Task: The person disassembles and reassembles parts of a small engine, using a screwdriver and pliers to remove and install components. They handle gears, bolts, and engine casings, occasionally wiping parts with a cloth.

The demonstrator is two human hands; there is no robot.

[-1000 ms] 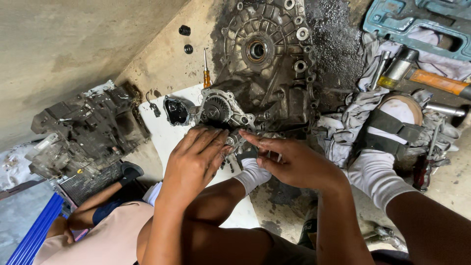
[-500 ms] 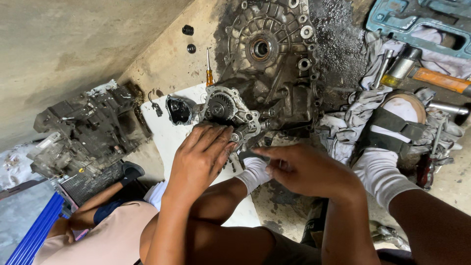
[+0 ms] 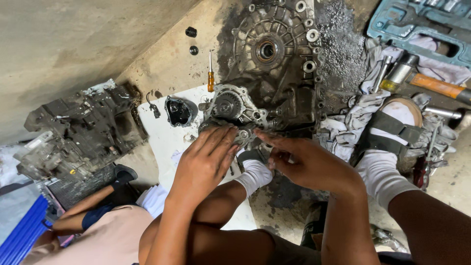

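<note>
Both hands are sitting slightly lower than before. Left hand [image 3: 206, 159], fingers flat and together, is pressing on the small grey metal gear housing [image 3: 233, 109] lying on the white sheet [image 3: 169, 142]. Right hand [image 3: 306, 164], fingers loosely curled, is touching the housing's edge; whether it is gripping anything, I cannot tell. 1 orange-handled screwdriver [image 3: 210, 73] and 2 black rings [image 3: 191, 32] are lying nearby.

A dusty concrete floor [image 3: 73, 44] carries everything. At its middle lies a large grey gearbox housing [image 3: 274, 54]. Left of the housing sit two small black rings [image 3: 192, 40] and an orange-handled screwdriver [image 3: 210, 73]. Below-left of it lies a white sheet [image 3: 167, 142] (bearing a black cover). Far left rests a grimy engine block [image 3: 78, 132]. Right of the housing lie rags [image 3: 343, 127], a hammer [image 3: 422, 81] and a blue tool case [image 3: 417, 24].
</note>
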